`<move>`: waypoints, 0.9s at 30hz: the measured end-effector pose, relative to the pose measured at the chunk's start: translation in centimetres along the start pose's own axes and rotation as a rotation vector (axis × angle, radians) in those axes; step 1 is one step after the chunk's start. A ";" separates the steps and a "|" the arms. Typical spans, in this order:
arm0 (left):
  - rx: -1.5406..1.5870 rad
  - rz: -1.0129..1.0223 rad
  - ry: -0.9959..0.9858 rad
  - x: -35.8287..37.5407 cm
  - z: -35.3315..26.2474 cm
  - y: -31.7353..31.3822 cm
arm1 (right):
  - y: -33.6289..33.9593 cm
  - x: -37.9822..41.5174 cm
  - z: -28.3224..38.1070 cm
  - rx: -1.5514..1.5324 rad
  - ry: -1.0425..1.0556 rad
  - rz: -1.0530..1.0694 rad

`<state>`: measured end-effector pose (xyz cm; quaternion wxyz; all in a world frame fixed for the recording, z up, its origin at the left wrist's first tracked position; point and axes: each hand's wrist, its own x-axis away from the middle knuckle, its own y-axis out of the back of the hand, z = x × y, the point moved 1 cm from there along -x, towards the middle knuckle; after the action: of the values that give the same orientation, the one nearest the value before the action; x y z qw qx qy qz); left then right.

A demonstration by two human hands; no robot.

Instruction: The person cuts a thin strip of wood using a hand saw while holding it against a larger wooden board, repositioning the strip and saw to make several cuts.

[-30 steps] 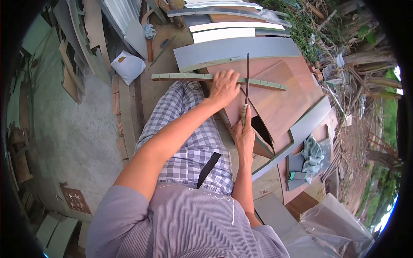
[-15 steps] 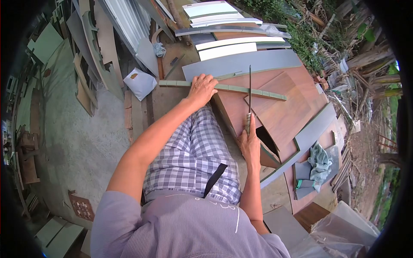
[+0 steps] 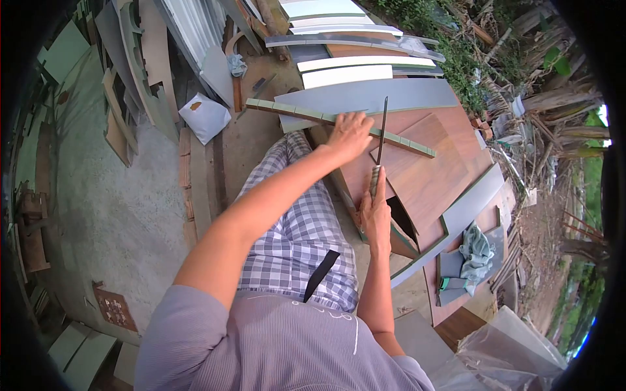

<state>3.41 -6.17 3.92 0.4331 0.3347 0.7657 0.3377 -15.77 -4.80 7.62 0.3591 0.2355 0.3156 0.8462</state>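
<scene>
My left hand point(image 3: 352, 135) is closed over the middle of a long, narrow strip point(image 3: 287, 110) with a greenish face and evenly spaced cross lines. The strip slants over the brown wooden board point(image 3: 430, 176), its left end reaching out beyond the stacked panels. In my right hand point(image 3: 376, 218) is a long-bladed tool point(image 3: 382, 133) with a ridged, light handle, the index finger laid along the handle. Seen nearly edge-on, its thin dark blade points away from me and crosses the strip just right of my left hand.
Grey and white curved panels point(image 3: 365, 96) lie stacked at the far side. A blue-green cloth point(image 3: 478, 251) rests on panels at the right. Leftward are a white bag point(image 3: 205, 118) on the concrete floor point(image 3: 150, 208) and leaning boards point(image 3: 124, 85). Plants point(image 3: 463, 65) border the far right.
My left hand has moved right along the strip, nearer the blade. The strip now slants more, its left end raised in the view. The blade leans slightly more to the right.
</scene>
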 end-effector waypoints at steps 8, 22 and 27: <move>-0.024 -0.184 -0.028 0.5 -1.1 -2.4 | 2.4 0.1 1.5 -0.622 -0.198 0.104; 0.021 -0.094 0.066 -0.3 -2.4 -2.3 | 2.7 1.6 -0.6 0.064 0.061 -0.357; 0.068 -0.174 0.064 -1.1 -4.9 -3.9 | 1.9 3.1 -2.2 0.072 -0.175 -0.166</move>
<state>-1.33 -10.31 3.22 0.4245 0.2703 0.8164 0.2833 -19.96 -4.28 8.00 0.4456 0.2943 0.3317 0.7777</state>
